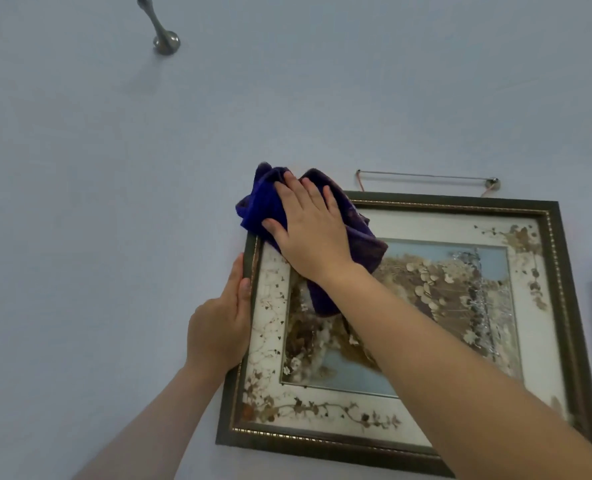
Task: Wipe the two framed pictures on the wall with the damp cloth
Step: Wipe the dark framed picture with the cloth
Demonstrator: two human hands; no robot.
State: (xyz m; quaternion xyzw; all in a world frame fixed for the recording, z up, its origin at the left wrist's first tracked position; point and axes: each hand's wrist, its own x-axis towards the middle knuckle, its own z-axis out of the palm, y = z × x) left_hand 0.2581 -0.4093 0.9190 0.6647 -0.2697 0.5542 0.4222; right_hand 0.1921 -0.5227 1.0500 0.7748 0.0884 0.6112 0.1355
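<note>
A blue cloth (266,206) is pressed flat against the top left corner of the picture (436,306) by the right hand (308,226), with fingers spread out. That corner is hidden under the cloth. The left side of the dark frame (561,271) is gripped by the left hand (220,327). Only one picture is seen on the wall (114,202). Part of the art is covered by the right arm. A metal peg (157,24) sticks out higher up, cut off at the top.
</note>
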